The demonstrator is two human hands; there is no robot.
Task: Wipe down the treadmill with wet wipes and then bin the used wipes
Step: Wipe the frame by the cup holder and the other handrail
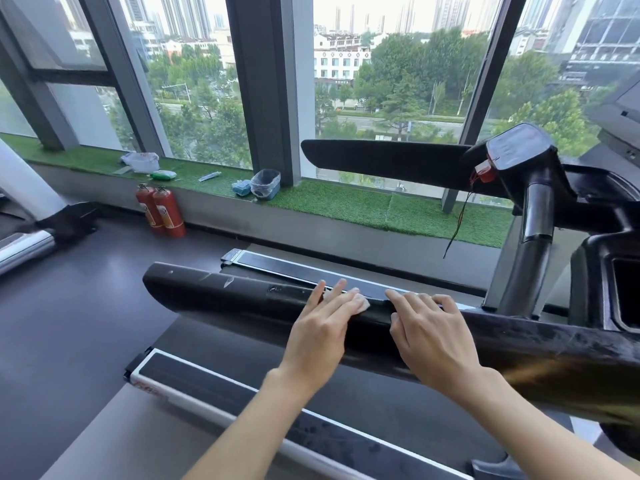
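Observation:
Both my hands lie on the treadmill's near black handrail (214, 289), which runs from centre left to lower right. My left hand (322, 327) presses a white wet wipe (362, 304) flat onto the rail with straight fingers; only a corner of the wipe shows past the fingertips. My right hand (429, 334) rests beside it on the same rail, fingers spread and bent over the top edge, thumb on the near face. The treadmill console (519, 147) and far handrail (381, 157) are above right. On the window ledge stand a small lined bin (266, 183) and a wipes pack (241, 187).
Two red fire extinguishers (161, 211) stand on the floor below the grass-covered ledge (346, 202). A plastic bag (141, 161), a green pack (163, 174) and a tube (209, 176) lie on the ledge. Another machine (27, 237) sits at the left. The treadmill deck rails (242, 396) lie below my arms.

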